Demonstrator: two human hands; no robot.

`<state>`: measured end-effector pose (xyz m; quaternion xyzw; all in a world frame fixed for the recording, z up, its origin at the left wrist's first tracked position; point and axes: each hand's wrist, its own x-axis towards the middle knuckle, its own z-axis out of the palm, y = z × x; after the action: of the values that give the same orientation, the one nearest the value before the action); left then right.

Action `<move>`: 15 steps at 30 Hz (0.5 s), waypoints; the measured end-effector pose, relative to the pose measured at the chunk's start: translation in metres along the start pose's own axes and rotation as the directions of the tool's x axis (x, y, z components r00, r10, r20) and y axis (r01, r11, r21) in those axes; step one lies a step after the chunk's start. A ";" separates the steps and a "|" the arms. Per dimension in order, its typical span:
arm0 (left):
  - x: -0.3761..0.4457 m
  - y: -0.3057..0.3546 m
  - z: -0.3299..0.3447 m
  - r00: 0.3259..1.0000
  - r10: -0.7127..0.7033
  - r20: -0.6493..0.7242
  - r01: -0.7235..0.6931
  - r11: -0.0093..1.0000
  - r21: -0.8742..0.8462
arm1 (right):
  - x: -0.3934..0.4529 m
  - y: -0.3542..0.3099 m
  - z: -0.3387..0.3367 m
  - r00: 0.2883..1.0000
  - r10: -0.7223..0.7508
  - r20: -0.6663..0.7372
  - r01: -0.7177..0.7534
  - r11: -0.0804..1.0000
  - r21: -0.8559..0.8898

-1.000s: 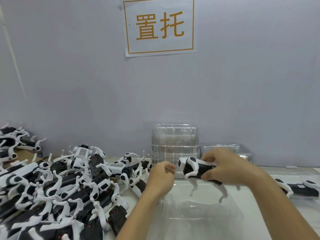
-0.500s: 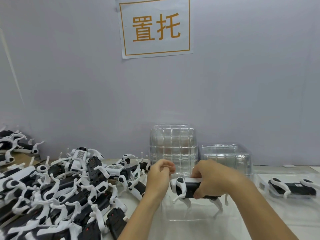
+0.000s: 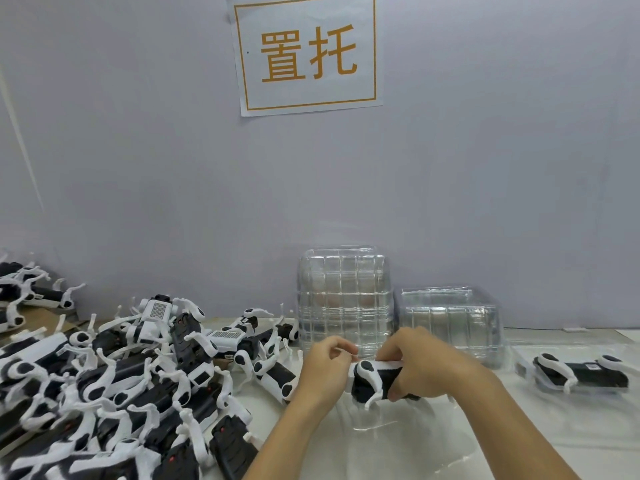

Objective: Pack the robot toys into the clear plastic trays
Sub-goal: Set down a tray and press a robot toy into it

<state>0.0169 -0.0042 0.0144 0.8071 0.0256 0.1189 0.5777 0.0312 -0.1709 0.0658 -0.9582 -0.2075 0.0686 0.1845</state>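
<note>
A: Where is the toy sitting?
B: The right hand (image 3: 420, 367) is gripping a robot dog toy (image 3: 372, 381) over a clear tray (image 3: 408, 441); the left hand (image 3: 323, 370) is pinching its front end.
A: Anything crowding it?
B: A toy pile (image 3: 114, 386) is lying left, stacked trays (image 3: 344, 299) are standing behind.

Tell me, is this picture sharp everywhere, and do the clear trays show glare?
Head view: even light; the hands and the held toy look slightly soft; the stacked clear trays catch pale reflections; the open tray beneath is hard to outline.

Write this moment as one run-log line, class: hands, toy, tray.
right hand: grips toy dog | left hand: at toy's front end, grip unclear | clear tray: under toy, toy not seated yet
</note>
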 end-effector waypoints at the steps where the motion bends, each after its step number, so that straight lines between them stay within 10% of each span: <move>1: 0.001 0.000 0.001 1.000 0.000 -0.007 0.000 1.000 0.017 | 0.001 0.002 0.000 1.000 0.009 -0.008 -0.009 1.000 0.005; 15: -0.003 -0.004 0.024 0.999 -0.036 0.035 0.039 0.995 -0.093 | 0.007 0.034 0.002 0.994 0.072 -0.081 -0.063 0.992 0.110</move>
<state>0.0192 -0.0255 0.0027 0.7804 0.0254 0.0955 0.6174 0.0496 -0.1959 0.0511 -0.9555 -0.1630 0.0449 0.2419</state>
